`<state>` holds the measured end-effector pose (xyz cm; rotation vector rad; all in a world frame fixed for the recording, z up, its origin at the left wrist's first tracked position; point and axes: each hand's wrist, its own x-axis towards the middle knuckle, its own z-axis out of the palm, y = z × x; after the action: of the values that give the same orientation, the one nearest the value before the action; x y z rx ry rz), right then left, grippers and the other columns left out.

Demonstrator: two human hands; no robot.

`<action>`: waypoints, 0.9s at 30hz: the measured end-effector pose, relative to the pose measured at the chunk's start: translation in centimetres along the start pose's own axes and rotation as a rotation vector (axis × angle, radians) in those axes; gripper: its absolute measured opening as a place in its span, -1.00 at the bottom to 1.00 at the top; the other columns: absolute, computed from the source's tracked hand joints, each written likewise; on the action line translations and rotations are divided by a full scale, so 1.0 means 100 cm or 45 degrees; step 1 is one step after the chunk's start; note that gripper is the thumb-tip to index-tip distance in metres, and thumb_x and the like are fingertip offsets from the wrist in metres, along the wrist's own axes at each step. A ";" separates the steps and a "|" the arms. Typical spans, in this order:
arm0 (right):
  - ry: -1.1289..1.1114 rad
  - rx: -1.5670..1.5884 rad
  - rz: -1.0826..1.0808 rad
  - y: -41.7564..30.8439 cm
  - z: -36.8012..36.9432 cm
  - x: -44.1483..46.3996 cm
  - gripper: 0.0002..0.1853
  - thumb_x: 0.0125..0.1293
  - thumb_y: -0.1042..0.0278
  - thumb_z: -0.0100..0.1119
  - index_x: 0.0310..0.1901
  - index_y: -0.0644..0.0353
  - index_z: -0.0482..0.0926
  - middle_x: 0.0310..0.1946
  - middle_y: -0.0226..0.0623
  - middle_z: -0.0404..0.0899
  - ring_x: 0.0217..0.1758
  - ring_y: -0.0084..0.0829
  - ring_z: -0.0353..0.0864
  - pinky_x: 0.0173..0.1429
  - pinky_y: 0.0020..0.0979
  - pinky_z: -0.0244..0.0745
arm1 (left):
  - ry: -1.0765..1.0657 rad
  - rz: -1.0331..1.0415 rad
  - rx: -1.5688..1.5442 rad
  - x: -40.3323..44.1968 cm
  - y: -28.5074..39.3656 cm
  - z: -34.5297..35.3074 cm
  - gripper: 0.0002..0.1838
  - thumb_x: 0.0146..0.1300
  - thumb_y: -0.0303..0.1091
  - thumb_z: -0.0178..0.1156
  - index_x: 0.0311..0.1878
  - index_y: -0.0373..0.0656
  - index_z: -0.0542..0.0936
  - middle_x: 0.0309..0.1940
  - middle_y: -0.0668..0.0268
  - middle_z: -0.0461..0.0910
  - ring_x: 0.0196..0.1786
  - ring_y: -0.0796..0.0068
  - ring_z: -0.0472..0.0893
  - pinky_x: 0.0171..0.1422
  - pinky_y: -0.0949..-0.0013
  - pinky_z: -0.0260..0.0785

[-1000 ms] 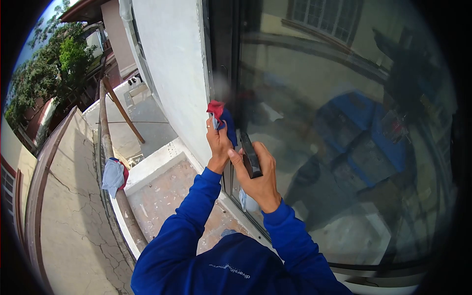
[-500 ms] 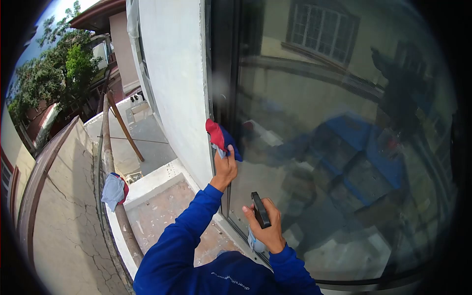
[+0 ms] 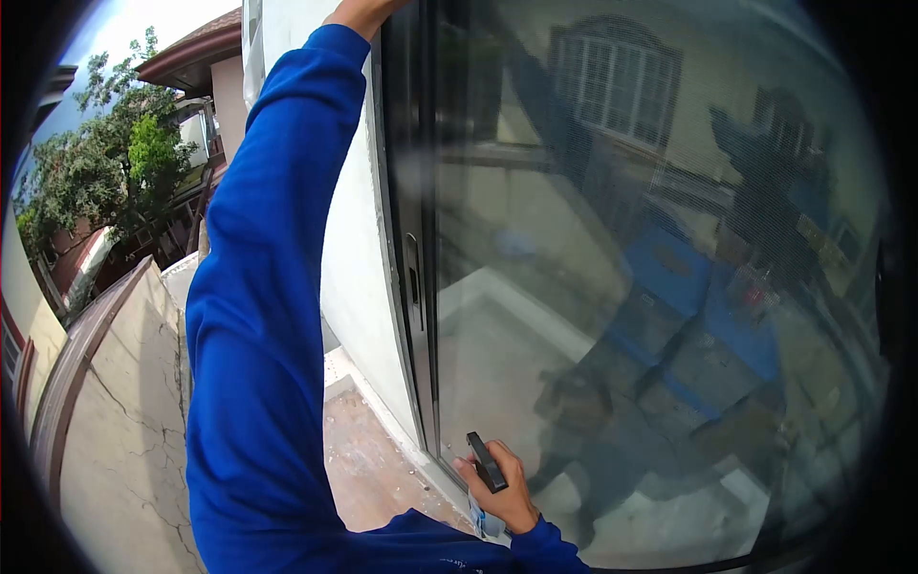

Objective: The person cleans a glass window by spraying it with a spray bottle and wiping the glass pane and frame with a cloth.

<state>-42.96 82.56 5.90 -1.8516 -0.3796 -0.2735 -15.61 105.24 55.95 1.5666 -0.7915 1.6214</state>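
Observation:
My left arm reaches up along the window's edge. Only the wrist and part of my left hand (image 3: 366, 13) show at the top of the picture. Its fingers are cut off, and no cloth shows there. Low down, near the glass pane (image 3: 535, 383), my right hand (image 3: 507, 488) is wrapped round a spray bottle (image 3: 486, 463) with a black top. Part of its pale body with a blue label shows below the hand. The dark window frame (image 3: 413, 354) with a narrow recessed handle (image 3: 413, 268) runs between the two hands.
To the left of the frame is a white wall (image 3: 356, 249). Below lies a stained ledge floor (image 3: 368, 459) with a pale rim. Further left stand a cracked wall (image 3: 129, 411) and trees (image 3: 105, 172). The glass reflects a building and blue clothing.
My left hand has risen from mid-frame to the top edge, and the red and blue cloth it held has left the view. My right hand has moved lower with the spray bottle.

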 end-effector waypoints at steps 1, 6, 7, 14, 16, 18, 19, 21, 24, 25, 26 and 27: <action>0.000 0.010 0.040 0.001 0.000 -0.004 -0.69 0.23 0.32 0.49 -0.42 0.30 0.51 -0.54 -0.18 0.44 -0.50 -0.26 0.46 -0.35 -0.30 0.34 | -0.100 -0.180 0.031 -0.016 0.005 -0.009 -0.69 0.55 -0.27 0.01 -0.09 -0.37 0.57 -0.40 0.19 0.58 -0.35 0.36 0.56 -0.17 0.25 0.43; -0.019 0.004 0.030 0.012 -0.005 -0.008 -0.70 0.22 0.33 0.48 -0.43 0.30 0.52 -0.55 -0.17 0.45 -0.49 -0.24 0.48 -0.34 -0.28 0.36 | -0.240 -0.169 0.314 -0.190 0.015 -0.034 -0.49 0.59 -0.16 -0.05 -0.42 -0.39 0.51 -0.52 -0.20 0.53 -0.35 -0.35 0.52 -0.26 -0.12 0.30; -0.022 0.008 0.013 0.013 -0.005 -0.010 -0.70 0.22 0.33 0.48 -0.43 0.30 0.52 -0.55 -0.17 0.46 -0.49 -0.24 0.48 -0.34 -0.28 0.36 | -0.234 -0.223 0.228 -0.236 0.013 -0.034 -0.56 0.58 -0.22 -0.05 -0.35 -0.38 0.53 -0.52 -0.19 0.52 -0.39 -0.34 0.51 -0.29 -0.10 0.28; -0.063 0.085 0.022 0.010 0.003 -0.009 -0.69 0.21 0.32 0.49 -0.44 0.29 0.52 -0.54 -0.16 0.48 -0.49 -0.22 0.51 -0.34 -0.28 0.37 | 0.038 -0.631 0.180 -0.413 0.042 -0.008 -0.64 0.60 -0.28 -0.10 0.15 -0.41 0.50 -0.11 0.01 0.59 -0.05 0.05 0.56 0.11 0.12 0.35; -0.050 0.086 -0.014 0.007 0.002 -0.009 -0.68 0.21 0.31 0.49 -0.44 0.29 0.52 -0.53 -0.16 0.48 -0.49 -0.21 0.51 -0.33 -0.28 0.37 | 0.078 -0.718 0.162 -0.381 0.050 -0.005 -0.64 0.60 -0.26 -0.11 0.08 -0.40 0.53 -0.17 0.06 0.59 -0.10 0.12 0.54 0.09 0.16 0.35; -0.029 0.055 0.019 0.009 -0.001 -0.008 -0.68 0.21 0.31 0.49 -0.44 0.29 0.51 -0.53 -0.16 0.48 -0.49 -0.21 0.51 -0.33 -0.28 0.37 | 0.066 -0.703 0.110 -0.310 0.037 -0.003 -0.64 0.60 -0.23 -0.08 0.04 -0.38 0.53 -0.22 0.13 0.57 -0.16 0.24 0.53 0.06 0.21 0.37; -0.020 0.034 0.049 0.010 -0.002 -0.012 -0.68 0.22 0.31 0.49 -0.44 0.29 0.51 -0.53 -0.16 0.48 -0.49 -0.21 0.51 -0.33 -0.28 0.37 | 0.186 -0.499 0.007 -0.262 0.045 -0.006 -0.67 0.60 -0.26 -0.07 0.03 -0.37 0.53 -0.27 0.20 0.57 -0.21 0.32 0.52 0.03 0.25 0.38; 0.002 0.006 0.074 0.013 -0.004 -0.017 -0.68 0.22 0.31 0.49 -0.45 0.30 0.51 -0.53 -0.15 0.48 -0.49 -0.20 0.52 -0.34 -0.27 0.37 | 0.486 -0.156 -0.173 -0.168 0.039 -0.016 -0.77 0.58 -0.35 -0.04 -0.06 -0.27 0.56 -0.33 0.32 0.59 -0.25 0.55 0.54 -0.06 0.47 0.39; 0.048 -0.029 0.087 0.023 -0.009 -0.019 -0.71 0.22 0.28 0.47 -0.40 0.29 0.55 -0.52 -0.22 0.49 -0.48 -0.37 0.50 -0.33 -0.34 0.38 | 0.608 0.073 -0.268 -0.054 0.047 -0.041 -0.72 0.52 -0.30 0.06 -0.20 -0.35 0.55 -0.50 0.31 0.55 -0.49 0.54 0.50 -0.39 0.34 0.34; 0.063 -0.038 0.098 0.026 -0.007 -0.022 -0.72 0.22 0.27 0.47 -0.37 0.29 0.57 -0.51 -0.26 0.50 -0.48 -0.46 0.49 -0.33 -0.38 0.38 | 0.467 -0.015 -0.023 -0.030 0.045 -0.052 -0.75 0.48 -0.32 0.11 -0.19 -0.38 0.55 -0.49 0.36 0.56 -0.52 0.65 0.46 -0.48 0.40 0.29; 0.057 -0.039 0.107 0.022 -0.007 -0.021 -0.71 0.21 0.28 0.48 -0.39 0.29 0.55 -0.52 -0.22 0.49 -0.48 -0.38 0.50 -0.33 -0.35 0.38 | 0.380 0.073 0.305 -0.019 0.033 -0.048 -0.76 0.45 -0.35 0.12 -0.09 -0.41 0.56 -0.41 0.22 0.62 -0.42 0.50 0.56 -0.35 0.34 0.38; 0.050 -0.041 0.116 0.015 -0.008 -0.018 -0.69 0.21 0.30 0.49 -0.42 0.30 0.53 -0.52 -0.19 0.49 -0.49 -0.29 0.51 -0.34 -0.32 0.39 | 0.321 0.182 0.626 -0.008 0.022 -0.044 -0.72 0.42 -0.38 0.13 0.02 -0.43 0.58 -0.32 0.09 0.68 -0.31 0.34 0.66 -0.23 0.27 0.46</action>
<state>-44.00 81.11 4.16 -1.8867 -0.2647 -0.2546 -19.91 107.68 55.04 1.6057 -0.3918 2.1880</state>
